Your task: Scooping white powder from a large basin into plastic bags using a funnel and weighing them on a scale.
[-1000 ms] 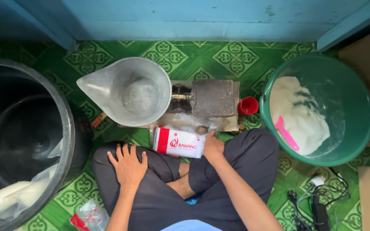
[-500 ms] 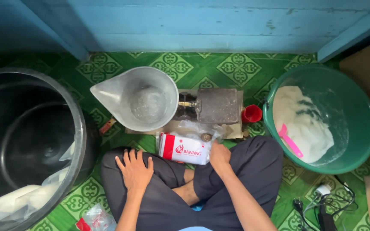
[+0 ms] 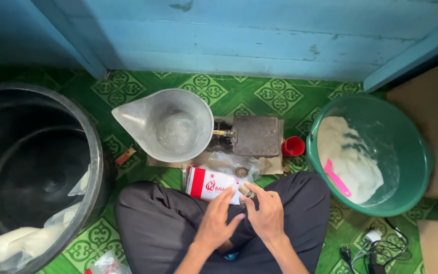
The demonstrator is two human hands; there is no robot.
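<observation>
While both hands meet over the lap, the right hand (image 3: 268, 215) pinches what may be a small brass weight (image 3: 246, 190); the left hand (image 3: 218, 219), fingers spread, is empty, just below the white-and-red packet (image 3: 214, 184).

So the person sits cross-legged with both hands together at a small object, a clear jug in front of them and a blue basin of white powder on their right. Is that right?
Not quite: the basin holding the white powder is green, not blue, as the head view shows. The rest holds: the left hand and right hand meet at a small object, with the clear jug in front.
</observation>
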